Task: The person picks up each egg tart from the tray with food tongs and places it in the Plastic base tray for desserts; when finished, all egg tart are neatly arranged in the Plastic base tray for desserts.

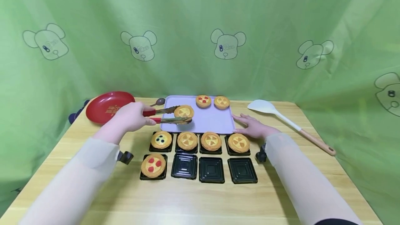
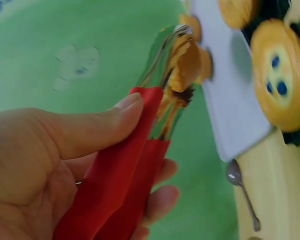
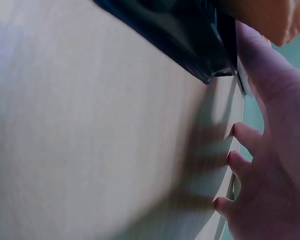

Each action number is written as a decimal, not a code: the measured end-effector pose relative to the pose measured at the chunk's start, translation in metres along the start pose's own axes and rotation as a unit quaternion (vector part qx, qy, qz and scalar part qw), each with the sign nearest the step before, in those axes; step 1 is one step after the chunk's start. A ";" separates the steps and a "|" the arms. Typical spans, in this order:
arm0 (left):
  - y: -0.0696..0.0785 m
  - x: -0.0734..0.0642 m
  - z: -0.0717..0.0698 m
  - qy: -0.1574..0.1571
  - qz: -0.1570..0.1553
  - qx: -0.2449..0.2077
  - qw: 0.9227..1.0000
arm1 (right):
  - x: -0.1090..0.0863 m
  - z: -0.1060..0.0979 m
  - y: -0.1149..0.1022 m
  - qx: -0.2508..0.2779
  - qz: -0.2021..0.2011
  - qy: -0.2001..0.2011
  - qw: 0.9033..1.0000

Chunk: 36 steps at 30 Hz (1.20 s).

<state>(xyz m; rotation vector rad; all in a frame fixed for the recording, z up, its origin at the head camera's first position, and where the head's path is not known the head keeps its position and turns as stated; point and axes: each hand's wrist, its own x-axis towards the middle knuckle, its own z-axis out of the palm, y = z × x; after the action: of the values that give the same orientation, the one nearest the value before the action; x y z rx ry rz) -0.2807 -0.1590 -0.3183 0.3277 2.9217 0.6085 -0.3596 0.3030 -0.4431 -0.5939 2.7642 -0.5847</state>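
Note:
My left hand (image 1: 132, 115) grips food tongs (image 2: 135, 165) by their red handles. A tart (image 1: 183, 111) with a pale filling sits between the tong tips, over the left part of the lilac tray (image 1: 212, 122); in the left wrist view the tart (image 2: 184, 65) is held tilted. Two more tarts stay on the tray, one with red pieces (image 1: 203, 101) and one with yellow wedges (image 1: 222, 102). With fingers extended, my right hand (image 1: 253, 127) rests at the tray's right edge, just behind the rightmost filled black holder (image 1: 229, 152).
Nearer me, black square holders stand in two rows; several carry tarts, while three front ones (image 1: 184, 166) are bare. A red plate (image 1: 109, 108) lies at the left and a small dark spoon (image 1: 160, 101) behind the tongs. A white spatula with a wooden handle (image 1: 290, 124) lies at the right.

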 end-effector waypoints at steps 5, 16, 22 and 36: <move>0.013 -0.035 -0.002 -0.010 0.021 0.000 1.000 | 0.001 0.000 0.003 0.001 -0.005 -0.001 1.000; 0.009 -0.095 0.014 -0.025 0.059 -0.010 0.998 | 0.001 0.001 0.002 0.005 -0.004 -0.002 1.000; 0.005 -0.110 0.027 -0.021 0.069 -0.011 0.997 | 0.001 -0.001 0.003 -0.004 0.004 -0.005 1.000; 0.009 -0.108 0.049 -0.032 0.049 -0.001 0.998 | 0.002 0.000 0.002 0.002 0.003 -0.006 1.000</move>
<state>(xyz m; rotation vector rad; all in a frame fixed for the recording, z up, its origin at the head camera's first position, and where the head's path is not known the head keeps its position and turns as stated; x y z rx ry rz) -0.1662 -0.1580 -0.3490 0.4833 2.8580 0.6038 -0.3621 0.3044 -0.4443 -0.5868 2.7526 -0.5826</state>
